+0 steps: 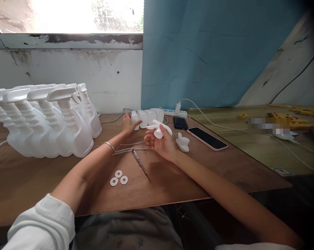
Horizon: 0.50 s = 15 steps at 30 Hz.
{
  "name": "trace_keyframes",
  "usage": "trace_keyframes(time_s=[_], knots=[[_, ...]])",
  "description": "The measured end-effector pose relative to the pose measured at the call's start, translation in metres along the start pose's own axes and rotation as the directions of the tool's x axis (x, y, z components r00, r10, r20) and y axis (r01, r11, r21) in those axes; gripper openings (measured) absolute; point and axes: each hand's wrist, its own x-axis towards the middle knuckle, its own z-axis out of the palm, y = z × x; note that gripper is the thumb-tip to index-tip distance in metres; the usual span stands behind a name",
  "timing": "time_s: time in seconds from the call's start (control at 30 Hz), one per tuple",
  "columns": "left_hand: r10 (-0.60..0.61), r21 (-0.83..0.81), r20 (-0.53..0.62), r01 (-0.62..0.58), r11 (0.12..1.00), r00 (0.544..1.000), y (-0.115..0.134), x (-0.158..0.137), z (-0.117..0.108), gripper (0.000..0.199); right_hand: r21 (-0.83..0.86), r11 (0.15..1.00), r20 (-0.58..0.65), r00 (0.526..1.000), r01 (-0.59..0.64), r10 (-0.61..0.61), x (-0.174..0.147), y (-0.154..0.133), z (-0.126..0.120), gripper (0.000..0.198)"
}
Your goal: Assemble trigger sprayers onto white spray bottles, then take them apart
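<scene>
Glossy white spray head [165,129], lever [152,127] jutting left, round collar [158,134] towards viewer: above bench [177,184], held in loosely curled right hand [164,147]. Left hand [130,125] touches row of white shells [143,119]; grip cannot be told. Screwdriver [139,160] and three washers [121,180] lie between forearms [94,158].

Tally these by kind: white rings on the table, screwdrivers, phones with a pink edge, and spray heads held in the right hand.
Rings: 3
Screwdriver: 1
Pink-edged phone: 1
Spray head in the right hand: 1
Total: 6
</scene>
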Motion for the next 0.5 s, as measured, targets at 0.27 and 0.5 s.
trace_keyframes(time_s=[0.27,0.5], knots=[[-0.05,0.031,-0.017,0.05,0.998,0.999,0.003,0.005,0.005,0.07,-0.079,0.996,-0.012,1.0,0.028,-0.029,0.0,0.005,0.001,0.027],[0.348,-0.201,0.092,-0.325,0.924,0.933,0.018,-0.032,-0.056,0.044,-0.622,0.776,-0.105,0.971,0.106,-0.216,0.001,0.016,0.003,0.017]])
